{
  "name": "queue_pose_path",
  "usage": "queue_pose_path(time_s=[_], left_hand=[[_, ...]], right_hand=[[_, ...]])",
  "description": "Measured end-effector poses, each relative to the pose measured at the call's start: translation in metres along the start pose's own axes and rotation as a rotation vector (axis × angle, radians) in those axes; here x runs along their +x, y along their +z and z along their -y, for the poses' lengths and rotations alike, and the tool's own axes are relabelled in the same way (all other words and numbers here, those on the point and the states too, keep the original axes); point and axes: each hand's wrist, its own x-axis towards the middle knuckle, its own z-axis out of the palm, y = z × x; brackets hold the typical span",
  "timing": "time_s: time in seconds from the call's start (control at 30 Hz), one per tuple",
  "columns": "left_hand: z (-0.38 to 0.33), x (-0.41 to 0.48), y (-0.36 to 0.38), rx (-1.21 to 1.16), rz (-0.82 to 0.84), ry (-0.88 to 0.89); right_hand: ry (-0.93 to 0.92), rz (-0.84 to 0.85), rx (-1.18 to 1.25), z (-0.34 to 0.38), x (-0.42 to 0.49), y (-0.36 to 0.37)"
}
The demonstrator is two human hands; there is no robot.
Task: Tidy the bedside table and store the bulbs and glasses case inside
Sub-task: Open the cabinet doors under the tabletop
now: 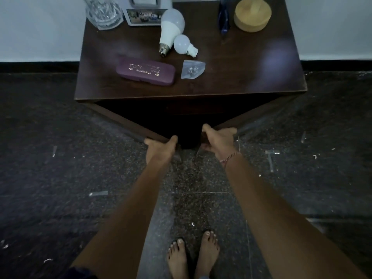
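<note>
On the dark wooden bedside table lie a large white bulb, a small white bulb touching it, and a maroon glasses case nearer the front. Below the top, two cabinet doors stand swung outward. My left hand grips the edge of the left door. My right hand grips the edge of the right door. The inside of the cabinet is dark, and its contents are hidden.
A small clear plastic packet lies beside the case. At the back stand a cut-glass vase, a small screen device, a blue object and a round wooden base. My bare feet are on the speckled floor.
</note>
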Motion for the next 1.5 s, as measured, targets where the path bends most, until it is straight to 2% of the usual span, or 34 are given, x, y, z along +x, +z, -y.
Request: queue_pose_path(time_s=[0.2,0.3,0.5,0.7,0.8,0.93,1.0,1.1,1.2,1.3,1.5], left_hand=[[0.046,-0.008,-0.022,0.140,0.076,-0.071],[0.057,-0.020,-0.045,0.230,0.052,-0.083],[0.070,-0.041,-0.085,0.572,-0.061,-0.039],[0.085,-0.054,-0.111,0.833,-0.134,0.104],[0.090,-0.056,-0.118,0.954,-0.122,0.152],[0.089,-0.063,-0.123,0.980,-0.059,0.132],[0.089,-0.071,-0.127,1.021,-0.037,0.122],[0.094,-0.076,-0.127,1.185,-0.045,0.308],[0.104,-0.080,-0.126,1.398,-0.010,0.377],[0.113,-0.085,-0.126,1.484,0.020,0.359],[0.122,-0.087,-0.133,1.759,-0.003,0.362]], right_hand=[[0.053,-0.008,-0.123,-0.038,-0.005,-0.042],[0.028,-0.028,-0.162,-0.051,-0.014,-0.067],[-0.022,-0.089,-0.439,-0.067,-0.035,-0.116],[-0.114,-0.214,-0.748,-0.073,-0.047,-0.161],[-0.143,-0.257,-0.858,-0.074,-0.052,-0.179],[-0.208,-0.293,-1.016,-0.073,-0.065,-0.197],[-0.235,-0.272,-1.145,-0.074,-0.073,-0.201],[-0.310,-0.197,-1.449,-0.082,-0.087,-0.208],[-0.409,-0.148,-1.696,-0.092,-0.094,-0.217],[-0.487,-0.117,-1.840,-0.100,-0.096,-0.224],[-0.443,-0.103,-1.946,-0.108,-0.088,-0.230]])
